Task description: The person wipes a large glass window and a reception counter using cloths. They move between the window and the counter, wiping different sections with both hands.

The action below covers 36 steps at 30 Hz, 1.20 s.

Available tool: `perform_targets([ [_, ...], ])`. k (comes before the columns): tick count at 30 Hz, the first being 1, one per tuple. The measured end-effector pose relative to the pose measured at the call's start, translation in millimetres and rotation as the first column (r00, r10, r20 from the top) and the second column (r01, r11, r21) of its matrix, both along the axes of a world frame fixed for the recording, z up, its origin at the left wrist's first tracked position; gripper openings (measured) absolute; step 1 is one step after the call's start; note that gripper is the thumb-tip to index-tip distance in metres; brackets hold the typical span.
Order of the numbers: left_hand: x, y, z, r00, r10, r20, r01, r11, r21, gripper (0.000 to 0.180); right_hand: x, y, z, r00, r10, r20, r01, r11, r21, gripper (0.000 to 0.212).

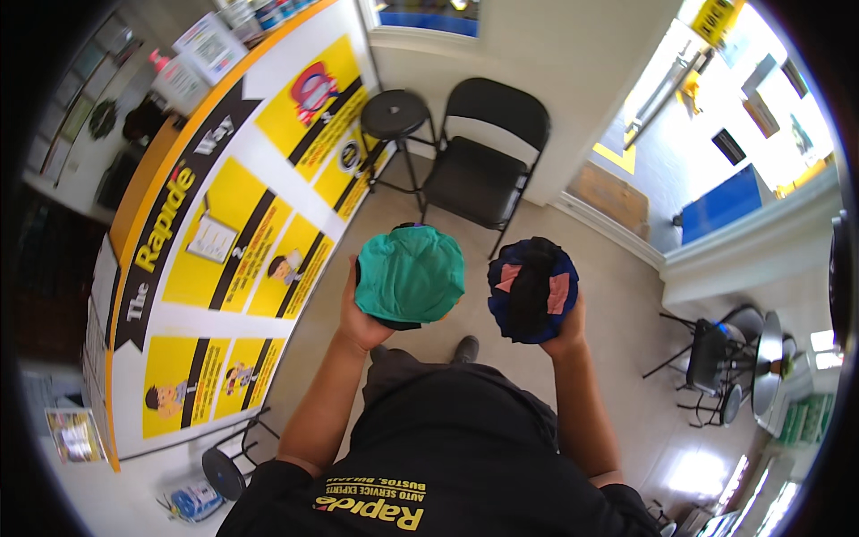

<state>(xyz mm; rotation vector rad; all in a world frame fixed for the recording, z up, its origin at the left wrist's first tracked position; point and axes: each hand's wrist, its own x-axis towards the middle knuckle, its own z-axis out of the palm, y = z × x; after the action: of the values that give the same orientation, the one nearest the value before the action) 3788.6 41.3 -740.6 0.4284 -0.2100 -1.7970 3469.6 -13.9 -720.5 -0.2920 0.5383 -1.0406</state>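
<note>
My left hand (361, 322) is closed around the side of a green round cloth rag (410, 273), with black cloth showing along its lower edge. Level with it, my right hand (569, 329) grips another item, a dark round cloth rag (534, 300) in navy and black with pink patches. Both are held up in front of my body, a small gap apart. The fingers beneath each piece are mostly hidden.
A counter with yellow panels (295, 259) runs along the left, with a pump bottle (179, 85) on top. Ahead stand a black stool (395, 116) and a black folding chair (483, 161). A doorway opens at the far right; chairs (711, 353) and a round table (767, 362) stand right.
</note>
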Motion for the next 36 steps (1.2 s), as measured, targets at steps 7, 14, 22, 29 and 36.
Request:
perform_targets([
  [7,-54,-34,1,0.974,-0.213,0.076,0.214,0.977,-0.006,0.079,-69,13,-25,0.985,-0.148,0.092,0.144,0.988,0.047,0.062],
  [14,-111,-71,2,0.919,-0.276,0.28,0.285,0.958,0.01,0.075,-89,27,-33,0.96,-0.159,-0.231,0.144,0.986,-0.08,0.063],
  [22,-252,-75,-8,0.777,-0.461,0.429,0.418,0.887,0.197,0.054,-82,9,-40,-0.182,-0.834,-0.521,-0.384,0.548,-0.743,0.049],
  [29,-225,-78,-3,0.647,-0.556,0.522,0.552,0.814,0.182,0.059,-99,26,-46,0.109,-0.573,-0.812,0.462,0.753,-0.469,0.039],
  [36,-197,-67,-28,0.684,-0.707,0.18,0.695,0.707,0.135,0.066,4,45,-53,-0.096,-0.652,-0.752,-0.113,0.758,-0.642,0.048],
])
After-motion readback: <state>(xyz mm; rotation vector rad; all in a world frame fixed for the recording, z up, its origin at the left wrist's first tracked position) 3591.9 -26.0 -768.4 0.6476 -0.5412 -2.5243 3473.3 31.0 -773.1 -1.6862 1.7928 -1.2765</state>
